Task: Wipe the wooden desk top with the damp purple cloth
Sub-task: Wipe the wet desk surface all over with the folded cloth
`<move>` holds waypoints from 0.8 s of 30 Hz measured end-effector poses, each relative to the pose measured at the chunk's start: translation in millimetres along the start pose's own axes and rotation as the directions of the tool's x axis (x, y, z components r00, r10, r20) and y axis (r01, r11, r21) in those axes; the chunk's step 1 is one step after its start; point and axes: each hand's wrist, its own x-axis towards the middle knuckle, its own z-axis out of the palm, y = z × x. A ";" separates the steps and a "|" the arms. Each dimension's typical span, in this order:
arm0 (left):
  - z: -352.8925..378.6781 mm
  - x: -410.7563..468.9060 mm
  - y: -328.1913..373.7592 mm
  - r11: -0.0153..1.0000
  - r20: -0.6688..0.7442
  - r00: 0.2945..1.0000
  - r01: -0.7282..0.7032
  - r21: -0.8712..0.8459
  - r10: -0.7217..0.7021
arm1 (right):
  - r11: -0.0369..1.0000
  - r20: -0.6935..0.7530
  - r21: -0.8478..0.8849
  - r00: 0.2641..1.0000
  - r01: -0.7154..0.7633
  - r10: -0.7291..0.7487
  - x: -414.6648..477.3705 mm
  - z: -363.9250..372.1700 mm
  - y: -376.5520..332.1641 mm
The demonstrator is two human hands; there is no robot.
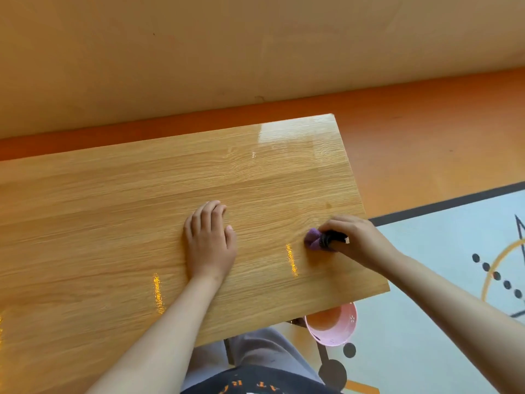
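Cloth on the desk
Right hand (358,237) clenches the bunched cloth (312,238) near the desk's (113,223) right edge; left hand (208,241) lies flat, released, mid-desk

hands: 2 (L hand (208,240), R hand (358,237)) | cloth (312,238): 1 | desk (113,223): 1 | pink basin (341,334): 1

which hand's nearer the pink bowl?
Right. The right hand grips the cloth near the desk's right edge, above the bowl; the left hand lies flat mid-desk.
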 end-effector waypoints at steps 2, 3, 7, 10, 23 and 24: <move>0.0 0.0 0.2 1.000 0.007 1.000 -0.003 0.004 0.003 | 1.000 -0.030 -0.005 1.000 -0.008 0.008 16.4 -7.4 5.6; 0.1 -0.1 0.2 1.000 0.009 1.000 -0.005 0.007 0.005 | 1.000 -0.076 -0.014 0.997 -0.020 0.019 30.1 -12.1 10.2; 1.0 -0.1 0.0 1.000 0.017 1.000 -0.001 0.008 0.001 | 0.993 -0.292 -0.051 0.953 -0.106 0.087 93.5 -29.5 27.5; 1.3 -0.8 -0.6 1.000 0.020 1.000 -0.003 0.003 0.002 | 0.979 -0.344 -0.052 0.924 -0.199 0.169 107.3 -32.2 31.4; -1.2 -1.9 -1.9 1.000 0.069 0.997 -0.025 -0.005 0.025 | 0.927 -0.213 0.105 0.902 -0.361 0.375 -128.5 58.8 -42.1; -1.2 -1.7 -1.6 1.000 0.073 0.997 -0.027 -0.005 0.028 | 0.924 -0.214 0.106 0.899 -0.368 0.383 -130.6 59.3 -43.4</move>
